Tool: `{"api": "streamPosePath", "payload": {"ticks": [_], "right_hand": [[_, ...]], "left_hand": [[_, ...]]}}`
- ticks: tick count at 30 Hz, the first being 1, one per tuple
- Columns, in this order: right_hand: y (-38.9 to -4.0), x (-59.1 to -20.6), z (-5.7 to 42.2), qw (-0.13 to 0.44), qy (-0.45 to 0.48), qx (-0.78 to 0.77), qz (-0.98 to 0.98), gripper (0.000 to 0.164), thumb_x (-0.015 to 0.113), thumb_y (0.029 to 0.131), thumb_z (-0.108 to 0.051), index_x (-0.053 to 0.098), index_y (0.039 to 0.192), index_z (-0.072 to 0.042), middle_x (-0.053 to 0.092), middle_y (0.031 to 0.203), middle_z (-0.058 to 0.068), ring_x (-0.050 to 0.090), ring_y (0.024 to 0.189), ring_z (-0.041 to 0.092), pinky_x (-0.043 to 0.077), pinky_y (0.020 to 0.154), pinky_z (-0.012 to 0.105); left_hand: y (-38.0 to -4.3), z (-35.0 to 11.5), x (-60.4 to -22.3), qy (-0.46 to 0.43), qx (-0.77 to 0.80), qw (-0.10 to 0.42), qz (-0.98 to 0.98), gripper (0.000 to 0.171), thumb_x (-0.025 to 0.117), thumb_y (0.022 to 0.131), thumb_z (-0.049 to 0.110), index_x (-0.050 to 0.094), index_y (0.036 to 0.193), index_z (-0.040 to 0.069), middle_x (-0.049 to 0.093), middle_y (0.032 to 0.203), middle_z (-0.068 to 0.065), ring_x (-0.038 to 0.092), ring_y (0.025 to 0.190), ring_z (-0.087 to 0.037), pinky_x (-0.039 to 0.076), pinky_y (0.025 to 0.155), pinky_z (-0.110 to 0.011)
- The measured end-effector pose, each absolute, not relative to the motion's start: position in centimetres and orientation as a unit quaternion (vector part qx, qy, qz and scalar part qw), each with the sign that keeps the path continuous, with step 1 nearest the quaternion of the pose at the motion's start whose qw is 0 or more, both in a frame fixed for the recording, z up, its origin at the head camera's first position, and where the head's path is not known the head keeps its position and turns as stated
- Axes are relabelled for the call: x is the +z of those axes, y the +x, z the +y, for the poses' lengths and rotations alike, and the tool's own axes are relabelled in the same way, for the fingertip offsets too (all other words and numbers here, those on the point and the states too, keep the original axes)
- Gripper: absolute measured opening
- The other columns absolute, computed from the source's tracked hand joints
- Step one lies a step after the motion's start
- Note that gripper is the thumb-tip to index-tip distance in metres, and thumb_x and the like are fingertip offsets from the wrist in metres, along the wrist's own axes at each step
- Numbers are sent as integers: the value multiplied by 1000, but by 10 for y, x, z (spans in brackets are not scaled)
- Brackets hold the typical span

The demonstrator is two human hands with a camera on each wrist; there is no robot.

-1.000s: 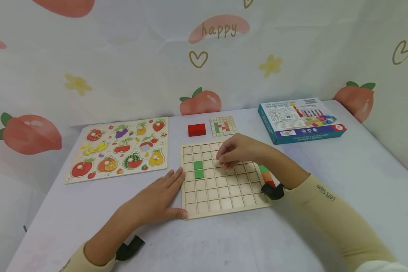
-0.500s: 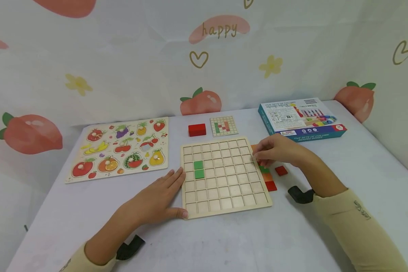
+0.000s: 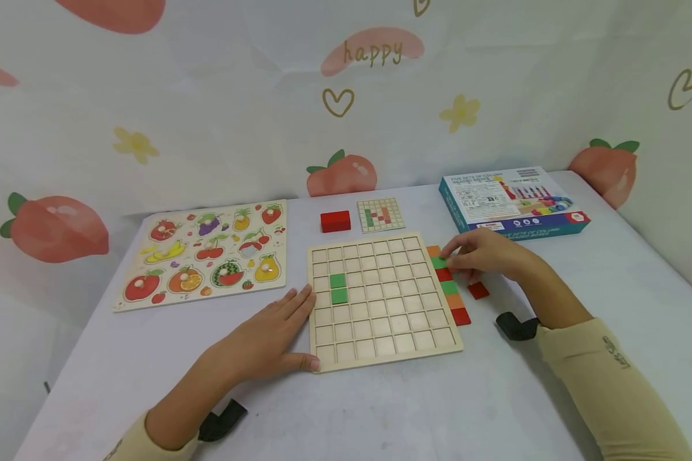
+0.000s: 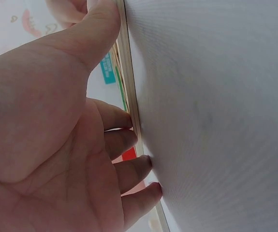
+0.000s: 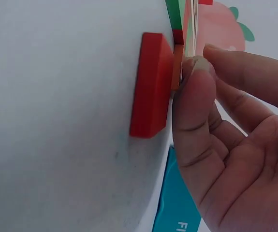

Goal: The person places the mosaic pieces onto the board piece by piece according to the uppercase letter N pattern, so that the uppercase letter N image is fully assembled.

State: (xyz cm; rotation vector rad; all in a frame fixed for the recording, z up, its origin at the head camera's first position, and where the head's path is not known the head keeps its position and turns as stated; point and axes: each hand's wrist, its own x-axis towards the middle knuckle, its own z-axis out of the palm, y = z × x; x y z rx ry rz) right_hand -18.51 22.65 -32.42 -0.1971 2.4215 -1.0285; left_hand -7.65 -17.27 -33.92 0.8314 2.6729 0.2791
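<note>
My left hand (image 3: 271,333) lies flat on the table, its straight fingers against the left edge of a wooden grid board (image 3: 392,330). Its thumb is at the board's near corner. Two green squares (image 3: 337,289) fill cells on the board's left part. My right hand (image 3: 490,253) is beside the board's right edge, with thumb and index finger bent close together at a green tile (image 3: 439,262). A small gap shows between those fingertips in the right wrist view. That tile belongs to a column of red, green and orange tiles along the board. A loose red tile (image 5: 151,87) lies under the hand.
A fruit puzzle board (image 3: 207,256) lies at the left. Behind the grid board are a red block (image 3: 336,221) and a small card (image 3: 380,215) with a coloured grid pattern. A flat printed box (image 3: 513,198) stands at the back right.
My right hand has moved from over the middle of the grid board to the tile column at its right, uncovering the loose red tile. My left hand has stayed in place.
</note>
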Motion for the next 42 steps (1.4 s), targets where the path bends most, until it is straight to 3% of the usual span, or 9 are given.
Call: {"api": "streamPosePath", "payload": {"ticks": [5,11,30,42], "right_hand": [[-192,-327,222,244,-69,-343,904,26,72,94,-24,67,108,-3,64,81,7,58,67,23,53,62,32],[-200,-329,216,237,-47,-286,927,31,76,90,-33,64,94,-5,60,77,8,56,67,22,47,57,29],[-195,-329,234,248,-34,-317,915,32,75,90,-24,64,111,-4,56,71,7,51,61,21,41,52,27],[-194,-328,231,249,-13,-319,914,31,77,90,-22,61,107,-2,57,77,8,53,69,22,44,61,29]], "left_hand": [[-77,-173,-339,293,95,160,938,109,61,85,70,21,159,2,15,166,-14,15,151,-35,24,117,-53],[-76,-173,-338,290,98,164,938,109,62,85,70,21,159,1,15,166,-14,15,151,-35,24,117,-53],[-76,-172,-338,284,93,168,939,109,64,85,69,21,159,3,15,166,-13,14,151,-34,23,118,-52],[-77,-172,-340,285,93,166,939,109,63,84,70,20,160,3,15,166,-12,14,151,-34,24,118,-52]]}}
